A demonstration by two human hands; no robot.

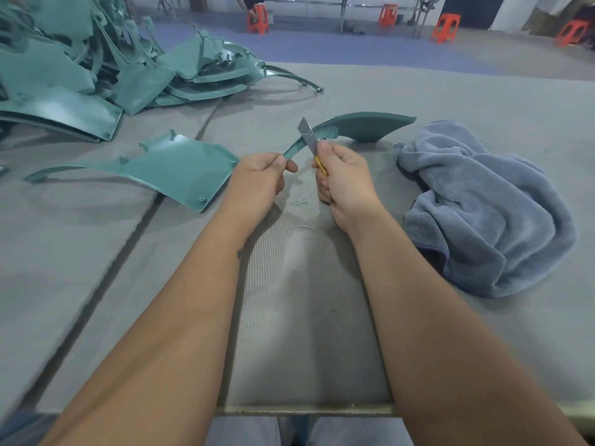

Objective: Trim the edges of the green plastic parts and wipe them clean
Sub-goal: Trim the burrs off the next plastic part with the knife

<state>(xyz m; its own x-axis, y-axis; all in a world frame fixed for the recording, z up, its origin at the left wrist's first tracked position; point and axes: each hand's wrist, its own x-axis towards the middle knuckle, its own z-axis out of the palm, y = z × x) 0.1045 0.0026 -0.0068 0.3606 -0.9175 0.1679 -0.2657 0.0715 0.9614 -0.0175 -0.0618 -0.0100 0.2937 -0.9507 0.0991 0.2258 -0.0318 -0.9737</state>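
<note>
A curved green plastic part (pixel 360 127) lies raised over the grey table, its thin near end pinched by my left hand (pixel 257 178). My right hand (pixel 341 178) grips a utility knife (pixel 307 135) with a yellow handle, and its grey blade lies against the part's narrow edge. Thin green shavings (pixel 306 204) lie on the table below both hands. A crumpled blue towel (pixel 483 207) sits to the right of my right hand.
Another green part (pixel 167 165) lies flat left of my left hand. A big heap of green parts (pixel 80 59) fills the far left. The table's front edge (pixel 306 408) is near my body. Orange stools (pixel 446 27) stand on the floor beyond.
</note>
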